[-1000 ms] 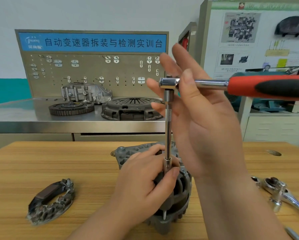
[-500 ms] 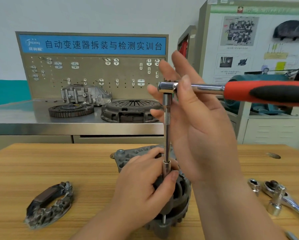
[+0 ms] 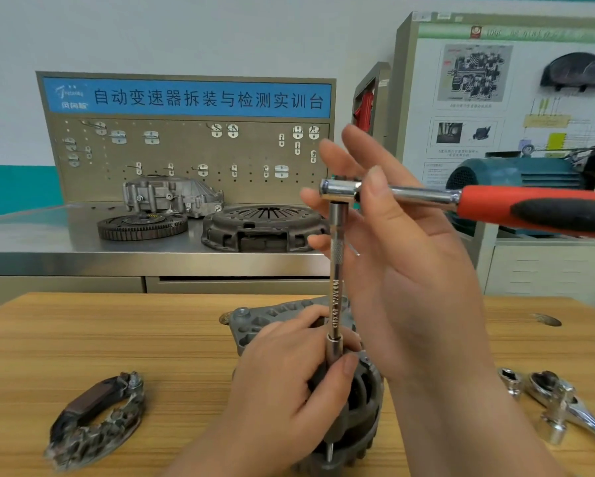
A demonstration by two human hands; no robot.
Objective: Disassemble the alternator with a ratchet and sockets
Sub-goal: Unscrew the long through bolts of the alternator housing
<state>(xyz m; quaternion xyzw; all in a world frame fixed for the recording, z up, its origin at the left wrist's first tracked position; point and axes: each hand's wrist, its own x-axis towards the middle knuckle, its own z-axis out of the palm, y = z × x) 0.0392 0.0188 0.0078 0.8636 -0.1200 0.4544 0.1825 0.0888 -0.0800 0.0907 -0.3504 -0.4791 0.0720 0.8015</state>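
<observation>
The grey alternator (image 3: 361,407) stands on the wooden table (image 3: 117,339) near its front edge. My left hand (image 3: 282,383) grips its dark body, thumb lying against the foot of a long chrome extension bar (image 3: 335,287). The bar rises straight up from the alternator to the head of the ratchet (image 3: 337,191). Its red and black handle (image 3: 530,208) points right. My right hand (image 3: 409,270) holds the ratchet just behind the head, thumb across the front of the shaft and fingers spread behind it. The socket on the bolt is hidden by my left hand.
A removed rectifier piece (image 3: 96,418) lies at front left. A second chrome ratchet (image 3: 571,407) and a loose socket (image 3: 511,380) lie at right. On the steel bench behind are a flywheel (image 3: 142,227), a clutch cover (image 3: 261,225) and a housing (image 3: 172,196).
The ratchet handle has dipped slightly in the view and my head has tilted up a little. Both hands keep the same hold.
</observation>
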